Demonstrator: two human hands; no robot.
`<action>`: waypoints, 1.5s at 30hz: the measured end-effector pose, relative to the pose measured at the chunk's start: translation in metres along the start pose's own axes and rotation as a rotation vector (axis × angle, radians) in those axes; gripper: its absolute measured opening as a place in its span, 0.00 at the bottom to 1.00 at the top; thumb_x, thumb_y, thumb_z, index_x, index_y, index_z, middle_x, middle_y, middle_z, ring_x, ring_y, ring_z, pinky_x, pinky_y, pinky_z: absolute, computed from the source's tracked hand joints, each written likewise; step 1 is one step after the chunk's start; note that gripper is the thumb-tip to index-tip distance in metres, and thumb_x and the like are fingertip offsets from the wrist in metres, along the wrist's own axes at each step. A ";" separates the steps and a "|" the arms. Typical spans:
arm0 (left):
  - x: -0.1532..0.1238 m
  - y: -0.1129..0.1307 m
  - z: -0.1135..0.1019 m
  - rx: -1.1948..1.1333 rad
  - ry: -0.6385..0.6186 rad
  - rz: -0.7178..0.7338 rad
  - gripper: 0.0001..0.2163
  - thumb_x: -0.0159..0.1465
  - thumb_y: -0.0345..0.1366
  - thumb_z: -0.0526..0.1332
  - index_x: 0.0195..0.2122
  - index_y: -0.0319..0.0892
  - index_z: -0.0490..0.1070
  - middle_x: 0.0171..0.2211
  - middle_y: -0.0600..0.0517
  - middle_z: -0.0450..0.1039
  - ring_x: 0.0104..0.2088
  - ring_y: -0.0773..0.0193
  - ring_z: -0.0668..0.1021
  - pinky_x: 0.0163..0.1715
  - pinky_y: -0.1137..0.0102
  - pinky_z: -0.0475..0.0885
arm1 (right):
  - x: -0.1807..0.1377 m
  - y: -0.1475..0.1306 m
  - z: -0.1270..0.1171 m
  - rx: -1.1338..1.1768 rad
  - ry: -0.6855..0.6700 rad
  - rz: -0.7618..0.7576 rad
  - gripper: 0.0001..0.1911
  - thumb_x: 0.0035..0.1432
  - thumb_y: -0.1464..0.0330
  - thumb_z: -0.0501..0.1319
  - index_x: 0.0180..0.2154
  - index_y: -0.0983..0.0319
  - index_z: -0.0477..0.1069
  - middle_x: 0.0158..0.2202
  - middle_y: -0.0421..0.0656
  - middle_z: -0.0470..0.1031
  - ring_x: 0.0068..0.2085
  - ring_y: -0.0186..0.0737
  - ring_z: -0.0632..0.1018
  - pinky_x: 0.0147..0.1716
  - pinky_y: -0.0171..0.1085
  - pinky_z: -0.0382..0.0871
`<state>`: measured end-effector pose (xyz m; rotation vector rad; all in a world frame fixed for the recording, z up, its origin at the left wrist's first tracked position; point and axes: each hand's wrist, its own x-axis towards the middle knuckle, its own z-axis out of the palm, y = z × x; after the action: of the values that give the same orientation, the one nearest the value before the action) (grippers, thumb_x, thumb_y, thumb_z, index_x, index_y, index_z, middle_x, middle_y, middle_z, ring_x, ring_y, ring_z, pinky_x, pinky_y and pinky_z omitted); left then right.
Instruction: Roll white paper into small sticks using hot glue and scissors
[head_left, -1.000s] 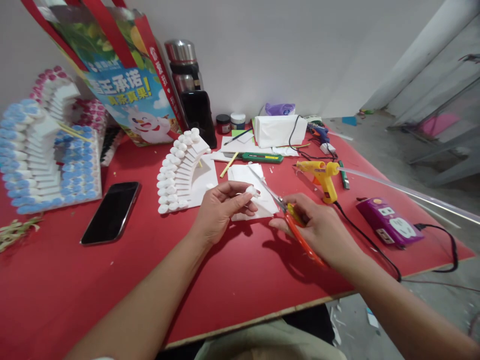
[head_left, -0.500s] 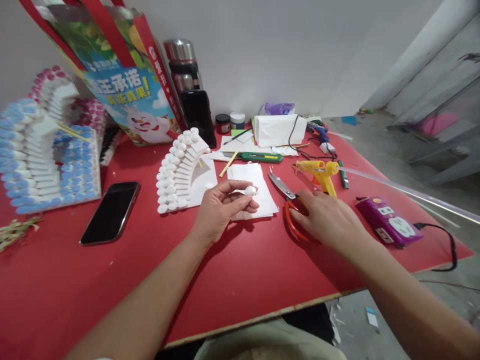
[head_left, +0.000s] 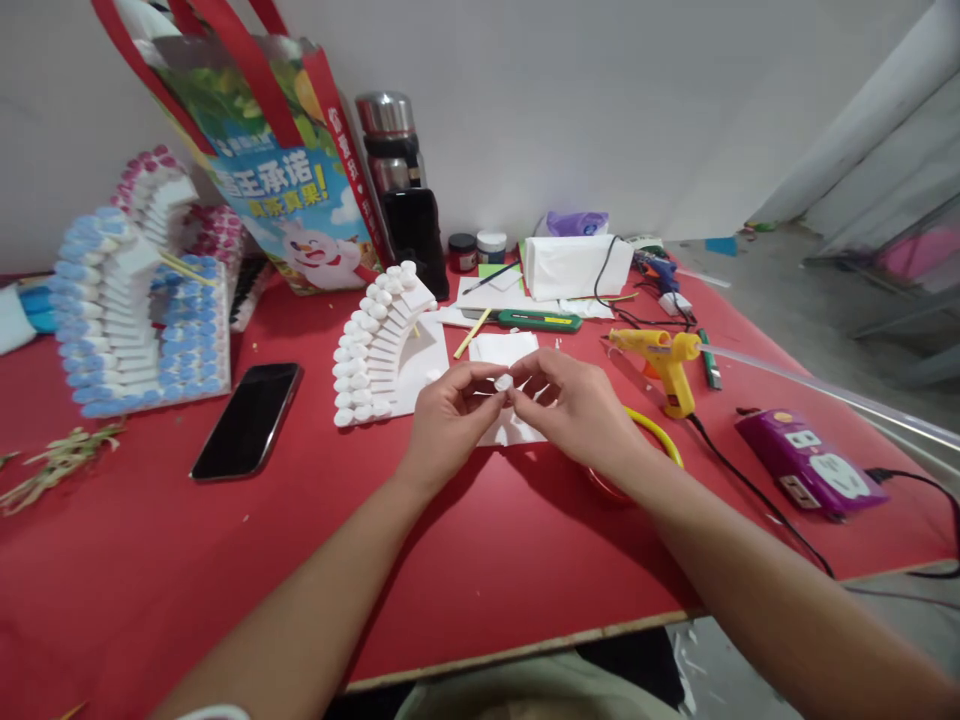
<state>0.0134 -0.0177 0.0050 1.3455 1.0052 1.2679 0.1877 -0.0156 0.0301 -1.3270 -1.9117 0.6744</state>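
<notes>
My left hand and my right hand meet above the red table, both pinching a small white foam piece between their fingertips. White paper sheets lie just beyond the hands. The orange-handled scissors lie on the table under my right wrist, mostly hidden. A white foam stair model stands to the left of the hands.
A black phone lies at left. A blue-tipped model, a printed bag and a flask stand behind. A yellow glue gun, a green cutter, a tissue box and a purple power strip are at right.
My right hand laid the scissors down on the table and came over to the left hand, joining it on the small white piece. The view shifted slightly.
</notes>
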 end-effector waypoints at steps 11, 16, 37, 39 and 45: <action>0.001 -0.010 0.002 0.090 -0.011 0.111 0.09 0.61 0.35 0.70 0.43 0.44 0.81 0.45 0.48 0.77 0.44 0.61 0.81 0.45 0.66 0.78 | -0.005 0.011 0.006 0.053 0.065 -0.051 0.05 0.61 0.73 0.62 0.39 0.62 0.75 0.31 0.40 0.79 0.30 0.33 0.78 0.30 0.33 0.69; 0.001 -0.011 0.003 0.153 -0.015 0.197 0.08 0.63 0.33 0.69 0.43 0.44 0.81 0.45 0.48 0.77 0.44 0.62 0.80 0.44 0.68 0.78 | -0.005 0.011 0.007 0.044 0.098 -0.041 0.04 0.61 0.72 0.61 0.38 0.62 0.75 0.30 0.40 0.80 0.29 0.34 0.78 0.29 0.33 0.68; 0.002 -0.002 0.001 -0.250 0.060 -0.318 0.19 0.53 0.39 0.77 0.44 0.39 0.80 0.33 0.47 0.83 0.34 0.62 0.83 0.42 0.66 0.78 | -0.016 0.002 -0.028 -0.200 0.100 0.047 0.12 0.66 0.64 0.57 0.29 0.60 0.69 0.24 0.40 0.73 0.25 0.36 0.72 0.28 0.36 0.61; 0.003 -0.007 -0.002 -0.279 0.055 -0.310 0.18 0.53 0.38 0.77 0.44 0.39 0.81 0.33 0.47 0.83 0.34 0.63 0.83 0.42 0.67 0.78 | -0.036 0.003 -0.048 -0.511 0.074 0.041 0.17 0.68 0.61 0.55 0.26 0.59 0.64 0.23 0.42 0.71 0.24 0.38 0.70 0.25 0.38 0.55; 0.005 -0.013 -0.006 -0.311 0.049 -0.307 0.17 0.54 0.38 0.77 0.42 0.39 0.81 0.34 0.48 0.83 0.33 0.65 0.83 0.40 0.69 0.79 | -0.089 0.038 -0.090 -0.897 0.129 0.283 0.14 0.68 0.56 0.57 0.34 0.58 0.69 0.33 0.52 0.76 0.27 0.49 0.74 0.27 0.44 0.58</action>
<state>0.0085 -0.0096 -0.0067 0.8894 0.9603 1.1694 0.3006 -0.0841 0.0354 -2.1403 -2.0018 -0.2097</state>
